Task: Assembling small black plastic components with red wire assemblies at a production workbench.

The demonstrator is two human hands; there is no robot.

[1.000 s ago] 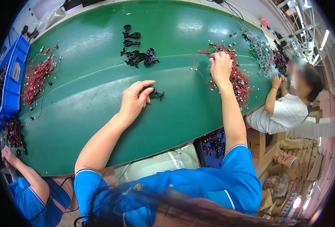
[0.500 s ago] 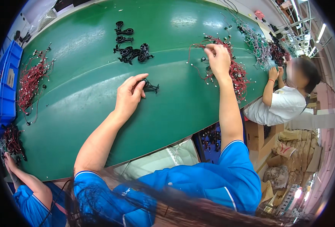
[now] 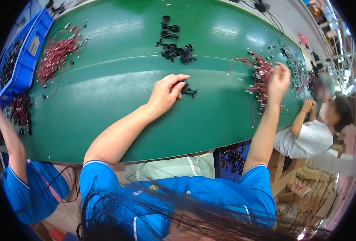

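My left hand (image 3: 166,94) is closed on a black plastic part with thin branching arms (image 3: 189,92), just above the green table; the fingers hide some of it. To the right, my right hand (image 3: 279,83) is over a pile of red wires with small round and white ends (image 3: 262,66). Its fingers are bent together and a little blurred, so I cannot tell whether a wire is between them. Farther back in the middle lies a group of black plastic parts with round rings (image 3: 176,52), several of them in a rough column.
The green table (image 3: 121,108) holds another red wire pile (image 3: 59,56) at the left, beside a blue bin (image 3: 33,52) of dark parts. Green and white wires (image 3: 294,66) lie at the far right. One co-worker in white (image 3: 306,134) sits right; another's arm (image 3: 11,132) reaches in at left.
My head view has turned, shifting the scene. My right hand has moved to the right across the red wire pile. My left hand still holds the black part. The left co-worker's arm now reaches toward the bin.
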